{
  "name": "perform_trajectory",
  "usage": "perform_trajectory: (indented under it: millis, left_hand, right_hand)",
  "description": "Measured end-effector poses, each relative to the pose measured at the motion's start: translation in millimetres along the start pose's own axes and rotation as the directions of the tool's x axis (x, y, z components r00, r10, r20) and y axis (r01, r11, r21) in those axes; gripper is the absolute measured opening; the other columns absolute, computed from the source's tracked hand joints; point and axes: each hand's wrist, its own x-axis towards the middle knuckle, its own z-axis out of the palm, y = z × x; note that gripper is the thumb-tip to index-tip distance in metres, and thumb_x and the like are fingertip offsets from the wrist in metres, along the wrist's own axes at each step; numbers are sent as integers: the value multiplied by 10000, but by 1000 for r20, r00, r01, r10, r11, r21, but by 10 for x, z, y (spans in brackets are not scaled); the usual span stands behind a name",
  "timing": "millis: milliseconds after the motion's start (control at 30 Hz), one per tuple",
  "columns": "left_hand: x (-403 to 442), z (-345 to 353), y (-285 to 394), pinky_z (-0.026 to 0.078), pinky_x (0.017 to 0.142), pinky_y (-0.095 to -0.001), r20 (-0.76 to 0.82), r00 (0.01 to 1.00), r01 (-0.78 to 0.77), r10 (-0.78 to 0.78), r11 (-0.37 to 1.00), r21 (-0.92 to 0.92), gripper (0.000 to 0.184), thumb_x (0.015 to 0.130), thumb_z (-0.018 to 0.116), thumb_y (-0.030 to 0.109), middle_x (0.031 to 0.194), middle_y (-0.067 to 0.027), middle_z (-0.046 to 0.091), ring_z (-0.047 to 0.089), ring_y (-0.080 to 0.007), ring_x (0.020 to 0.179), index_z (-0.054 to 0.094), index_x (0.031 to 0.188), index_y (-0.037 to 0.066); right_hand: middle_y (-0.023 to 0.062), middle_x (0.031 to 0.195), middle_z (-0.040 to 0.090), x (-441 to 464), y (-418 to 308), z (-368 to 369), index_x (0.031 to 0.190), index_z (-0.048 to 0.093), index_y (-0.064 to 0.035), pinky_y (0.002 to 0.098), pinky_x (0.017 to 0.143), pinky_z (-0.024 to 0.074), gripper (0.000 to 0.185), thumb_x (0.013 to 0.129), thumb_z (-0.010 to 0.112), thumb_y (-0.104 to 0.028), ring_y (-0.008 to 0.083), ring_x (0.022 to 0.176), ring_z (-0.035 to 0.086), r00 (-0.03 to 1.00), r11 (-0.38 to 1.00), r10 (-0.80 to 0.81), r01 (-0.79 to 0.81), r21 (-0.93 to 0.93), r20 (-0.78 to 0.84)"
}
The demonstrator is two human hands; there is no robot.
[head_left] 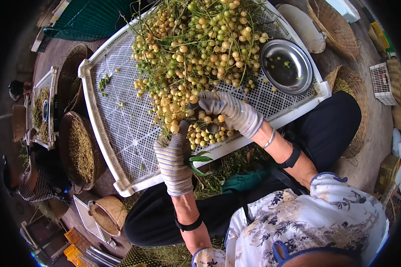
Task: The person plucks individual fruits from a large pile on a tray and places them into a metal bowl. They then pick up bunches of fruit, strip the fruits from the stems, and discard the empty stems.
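A large heap of small round yellow-green fruits on thin stems (200,49) covers much of a white perforated tray (104,107). Both hands wear striped knit gloves with dark fingertips. My left hand (173,158) is closed at the heap's near edge on a fruit sprig; green leaves (200,159) stick out beside its palm. My right hand (231,111) has its fingers bent inward against the fruits, and what lies between its fingertips is hidden. Below and between the hands, loose yellow fruits (207,135) lie near the tray's edge.
A metal bowl (286,66) with a few green bits sits on the tray's right side. Baskets of picked fruit stand left (80,151) and right (358,95). An empty-looking wicker basket (108,216) is lower left. Another person (35,182) sits far left beside a similar tray.
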Motion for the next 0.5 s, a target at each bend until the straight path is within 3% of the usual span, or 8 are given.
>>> perform_trajectory:
  millis: [33,100,167,233,333,433,467,500]
  left_hand:
    - [20,-89,-16,284,456,-185,0,1000,31,-31,1000,-3,193,805,737,157,648,78,526,403,-9,493,663,949,50]
    - [45,-83,-23,326,488,-177,-24,1000,1,-1,1000,5,206,811,731,142,720,52,578,458,-12,550,667,975,34]
    - [33,-97,-29,386,550,-170,-46,999,-27,30,997,66,235,819,717,111,851,13,640,529,-18,660,666,1023,5]
    - [5,-110,-32,376,549,-169,-15,999,-36,37,998,47,241,817,722,125,852,14,640,520,-15,656,667,1019,5]
    - [-7,-95,-18,348,517,-170,-16,999,-40,41,998,48,239,812,732,146,787,29,614,486,-13,601,668,996,9]
    - [0,-105,-29,295,462,-177,-1,1000,-24,24,1000,11,216,806,735,155,672,57,540,419,-11,513,662,960,23]
    - [4,-112,-31,275,442,-180,10,1000,-16,16,1000,-9,206,804,735,156,631,68,510,393,-10,482,659,947,29]
    - [0,-99,-35,260,430,-183,0,1000,-27,27,1000,-10,197,803,733,150,608,74,480,373,-9,466,654,941,34]
  right_hand:
    - [-17,841,618,19,34,-34,1115,609,-47,193,525,470,432,823,727,-344,70,712,596,998,999,-34,34,0,45]
    - [7,807,617,-77,-111,23,1086,598,-37,202,496,455,391,822,743,-286,110,664,599,987,992,73,-87,94,141]
    - [16,783,616,-49,-55,13,1072,600,-37,205,487,448,343,825,741,-229,114,652,604,988,992,45,-61,109,148]
    - [36,786,632,1,44,-39,1055,608,-40,214,516,474,260,843,715,-148,123,686,631,985,985,25,-53,163,169]
    - [40,841,652,12,118,45,1056,620,-47,222,578,510,225,858,692,-126,119,731,638,999,964,34,-30,265,-11]
    - [55,880,684,-69,-16,251,1069,641,-25,178,593,510,217,865,671,-92,85,685,630,983,987,-9,39,158,-183]
    - [53,886,686,-40,17,232,1068,643,-31,175,602,510,205,872,661,-88,81,685,627,952,965,-241,215,-148,-187]
    - [50,893,688,3,76,190,1068,646,-36,173,612,510,194,879,650,-83,77,685,624,883,823,-453,363,-436,-119]
